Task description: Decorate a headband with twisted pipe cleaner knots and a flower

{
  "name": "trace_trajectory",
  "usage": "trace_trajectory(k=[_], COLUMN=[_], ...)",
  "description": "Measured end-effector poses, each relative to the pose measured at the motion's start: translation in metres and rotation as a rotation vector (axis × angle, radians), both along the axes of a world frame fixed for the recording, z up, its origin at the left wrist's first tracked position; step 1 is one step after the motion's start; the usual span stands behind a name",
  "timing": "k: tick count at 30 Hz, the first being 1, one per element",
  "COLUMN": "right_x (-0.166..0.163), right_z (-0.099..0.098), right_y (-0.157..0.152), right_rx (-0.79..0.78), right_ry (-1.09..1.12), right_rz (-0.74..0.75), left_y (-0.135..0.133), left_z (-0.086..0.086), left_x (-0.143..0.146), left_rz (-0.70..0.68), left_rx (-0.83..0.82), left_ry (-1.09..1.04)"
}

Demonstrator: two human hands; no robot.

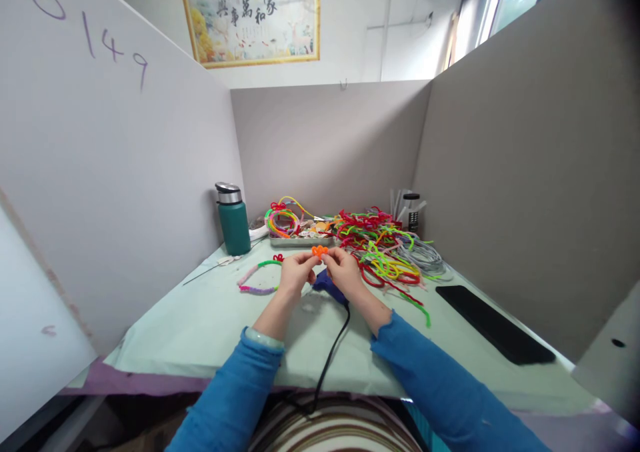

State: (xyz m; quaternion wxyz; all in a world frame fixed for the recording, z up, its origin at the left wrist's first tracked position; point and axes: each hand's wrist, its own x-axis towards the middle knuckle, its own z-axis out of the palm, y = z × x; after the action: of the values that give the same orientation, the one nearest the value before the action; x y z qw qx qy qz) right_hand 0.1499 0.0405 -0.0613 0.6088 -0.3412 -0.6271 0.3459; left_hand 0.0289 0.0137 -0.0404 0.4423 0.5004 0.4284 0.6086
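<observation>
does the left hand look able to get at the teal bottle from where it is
Probably yes. The left hand pinches the orange piece together with the right hand, so it must let go; bare table cover lies between it and the teal bottle.

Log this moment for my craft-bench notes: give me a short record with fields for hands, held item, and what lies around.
left hand: left hand pinches the orange pipe-cleaner piece from its left side
right hand: right hand pinches the same piece from the right
under hands: blue tool with a black cord, lying on the table cover
left of hands: pink-green-purple hoop; teal bottle
behind: tray and a heap of coloured pipe cleaners
right: black flat slab
</observation>
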Motion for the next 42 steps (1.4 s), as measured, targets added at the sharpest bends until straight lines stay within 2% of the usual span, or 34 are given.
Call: trace_trajectory(k=[4,8,13,19,26,34,42], right_x=[0.001,0.003,0.005,0.009,0.009,0.009,0.01], right_z=[0.002,0.003,0.009,0.015,0.017,0.018,0.015], right_y=[-0.003,-0.002,-0.004,-0.008,-0.01,-0.011,-0.008], right_rx=[0.03,-0.026,-0.119,-0.132,-0.136,-0.169,-0.17], right_ry=[-0.057,-0.004,0.074,0.117,0.099,0.107,0.106], right_rz=[-0.014,0.009,0.108,0.26,0.32,0.278,0.26], left_y=[-0.001,0.0,0.002,0.001,0.0,0.001,0.003], left_z=[0.001,0.001,-0.001,0.002,0.003,0.001,0.002], left_x=[-0.003,-0.006,-0.009,-0.012,-0.013,-0.014,-0.015], left_rz=[-0.041,-0.079,-0.126,-0.228,-0.22,-0.245,-0.137], left_rx=[0.006,0.035,0.043,0.027,-0.025,-0.069,-0.044], left_ry=[0.01,0.053,0.075,0.048,-0.003,-0.037,-0.088])
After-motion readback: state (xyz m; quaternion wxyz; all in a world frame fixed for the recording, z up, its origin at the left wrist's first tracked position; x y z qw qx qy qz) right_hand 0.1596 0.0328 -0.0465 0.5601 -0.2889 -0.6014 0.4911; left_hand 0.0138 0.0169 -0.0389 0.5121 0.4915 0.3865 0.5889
